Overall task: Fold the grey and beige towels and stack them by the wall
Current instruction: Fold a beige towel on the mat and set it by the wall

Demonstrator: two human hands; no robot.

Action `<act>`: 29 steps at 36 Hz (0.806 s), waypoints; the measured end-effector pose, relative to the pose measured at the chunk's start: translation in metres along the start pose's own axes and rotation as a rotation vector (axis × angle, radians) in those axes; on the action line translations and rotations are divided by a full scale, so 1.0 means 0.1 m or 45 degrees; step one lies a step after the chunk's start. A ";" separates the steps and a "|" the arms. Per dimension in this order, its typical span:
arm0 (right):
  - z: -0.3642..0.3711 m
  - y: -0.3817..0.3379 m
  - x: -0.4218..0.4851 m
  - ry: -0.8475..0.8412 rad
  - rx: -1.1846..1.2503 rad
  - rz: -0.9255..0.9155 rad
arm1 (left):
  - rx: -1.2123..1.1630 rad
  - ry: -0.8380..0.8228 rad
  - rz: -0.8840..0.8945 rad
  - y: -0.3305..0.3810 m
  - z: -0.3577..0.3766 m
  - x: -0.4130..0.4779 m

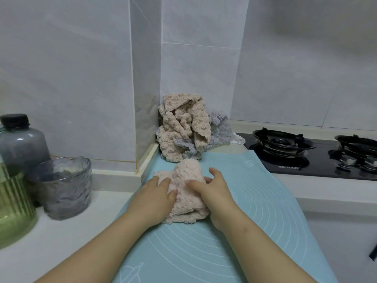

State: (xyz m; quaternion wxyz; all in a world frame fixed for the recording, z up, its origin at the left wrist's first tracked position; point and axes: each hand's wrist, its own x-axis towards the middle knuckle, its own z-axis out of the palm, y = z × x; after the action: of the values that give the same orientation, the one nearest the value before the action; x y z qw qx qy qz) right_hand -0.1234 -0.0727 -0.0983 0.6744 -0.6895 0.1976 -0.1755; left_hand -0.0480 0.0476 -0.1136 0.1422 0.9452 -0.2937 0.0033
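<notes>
Progress: early.
- Blue silicone mat [255, 201] covered the near counter and served as the folding surface.
- Heap of towels [183, 127] sat in the far corner against the tiled wall, at the mat's far edge. Beige pieces lay on top, and grey towels [219, 129] showed beneath and to the right. All were crumpled and none folded, and no neat stack stood by the wall.
- One beige towel [183, 193] lay on the mat, near of the heap, bunched and humped. It had no clean fold yet, so nearly all the task seemed left to do.

Hands: both forearms reached in from the near edge and met on that towel.
- Right hand [212, 190] lay over the towel's right side. Its thumb was spread wide toward the far side and its fingers were curved across the hump, apparently gripping it.
- Left hand [158, 196] lay on the towel's left side, fingers close together with the tips bent into the pile. It probably held the cloth, though the fingertips were partly buried.
</notes>
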 end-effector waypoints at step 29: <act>-0.56 -0.29 0.01 -0.241 0.662 0.368 | -1.922 -0.106 -0.348 0.33 -0.25 0.07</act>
State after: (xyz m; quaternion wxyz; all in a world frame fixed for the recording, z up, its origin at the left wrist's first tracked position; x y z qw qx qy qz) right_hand -0.1501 -0.1205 -0.0672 0.8614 -0.4720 0.1786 -0.0574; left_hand -0.0590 0.0248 -0.0797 0.7368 0.6193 -0.1019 -0.2515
